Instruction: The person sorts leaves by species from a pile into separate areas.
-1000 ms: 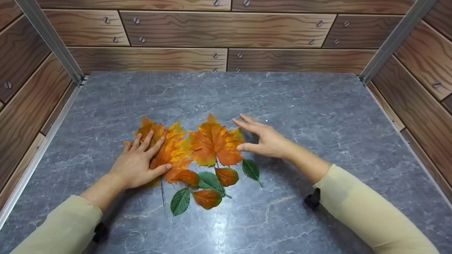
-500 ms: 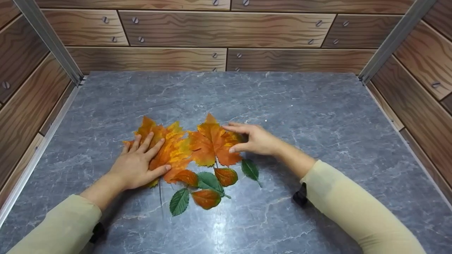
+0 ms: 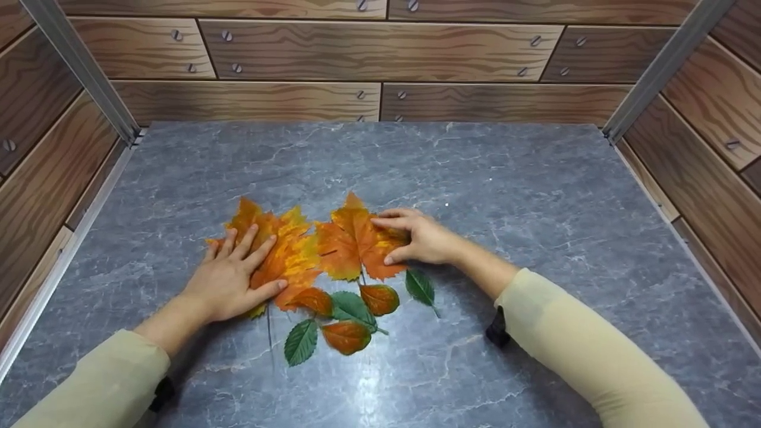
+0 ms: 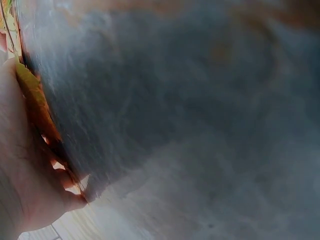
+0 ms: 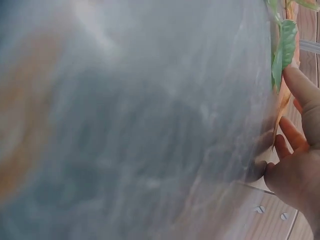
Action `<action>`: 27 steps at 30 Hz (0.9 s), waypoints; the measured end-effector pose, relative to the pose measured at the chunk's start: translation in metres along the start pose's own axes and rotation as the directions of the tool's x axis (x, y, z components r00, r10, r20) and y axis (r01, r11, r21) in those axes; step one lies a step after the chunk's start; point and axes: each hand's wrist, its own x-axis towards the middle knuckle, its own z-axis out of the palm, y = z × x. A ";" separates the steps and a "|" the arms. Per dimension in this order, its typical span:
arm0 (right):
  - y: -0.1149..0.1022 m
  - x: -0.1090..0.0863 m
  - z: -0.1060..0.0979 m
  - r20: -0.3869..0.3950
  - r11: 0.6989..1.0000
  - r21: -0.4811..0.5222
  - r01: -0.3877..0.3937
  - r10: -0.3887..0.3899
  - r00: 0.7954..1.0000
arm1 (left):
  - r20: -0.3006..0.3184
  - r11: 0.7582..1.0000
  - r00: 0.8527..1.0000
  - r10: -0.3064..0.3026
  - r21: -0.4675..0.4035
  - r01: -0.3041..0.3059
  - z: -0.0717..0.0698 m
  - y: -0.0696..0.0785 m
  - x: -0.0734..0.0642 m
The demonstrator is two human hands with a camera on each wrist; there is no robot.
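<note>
My left hand (image 3: 226, 282) lies palm down with spread fingers on a cluster of orange and yellow maple leaves (image 3: 294, 246), covering part of them. The left wrist view catches a leaf edge (image 4: 34, 92) under that hand. Right of the cluster, a single orange maple leaf (image 3: 348, 246) lies flat with its tip pointing away. My right hand (image 3: 428, 241) rests at that leaf's right edge, fingertips on the upper right lobe, thumb apart on the lower right one. Beside the thumb lies a small green leaf (image 3: 421, 287), and another shot of green leaf (image 5: 287, 45) appears in the right wrist view.
Nearer me lie a green leaf (image 3: 300, 342), a larger green leaf (image 3: 352, 308) and several small orange-red leaves (image 3: 346, 337). All are on a grey marbled tabletop (image 3: 505, 368). Wood-patterned panels (image 3: 380, 50) and metal posts (image 3: 669, 71) enclose the back and sides.
My right hand has moved left and slightly down, from beside the single maple leaf onto its right edge. The left hand stays spread on the cluster.
</note>
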 end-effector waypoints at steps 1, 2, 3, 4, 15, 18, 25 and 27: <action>0.000 0.001 0.000 -0.003 1.000 -0.001 -0.001 0.001 1.000 | -0.002 1.000 1.000 0.000 0.001 0.000 0.000 0.000 0.000; 0.000 0.001 0.000 -0.007 1.000 -0.002 -0.001 0.001 1.000 | -0.003 1.000 1.000 -0.001 0.001 0.001 0.001 -0.001 -0.001; 0.000 0.002 0.001 -0.008 1.000 -0.003 -0.002 0.002 1.000 | -0.004 1.000 1.000 0.000 0.001 0.000 0.001 -0.001 -0.001; -0.001 0.003 0.001 -0.009 1.000 -0.003 -0.004 0.004 1.000 | -0.005 1.000 1.000 0.000 0.001 0.000 0.001 -0.001 -0.001; -0.001 0.008 0.005 -0.032 0.999 0.051 -0.013 0.015 0.999 | 0.000 1.000 1.000 -0.007 -0.001 0.007 0.002 -0.004 -0.002; -0.001 0.009 0.005 -0.052 0.997 0.077 -0.019 0.023 0.998 | 0.008 1.000 1.000 -0.008 -0.004 0.008 0.002 -0.003 -0.001; 0.001 0.011 0.004 -0.115 0.975 0.217 -0.046 0.072 0.991 | 0.008 1.000 1.000 -0.002 -0.003 0.002 0.001 -0.001 0.000; 0.001 0.011 0.002 -0.132 0.965 0.253 -0.066 0.101 0.986 | 0.005 1.000 1.000 -0.001 -0.002 0.001 0.001 -0.001 0.000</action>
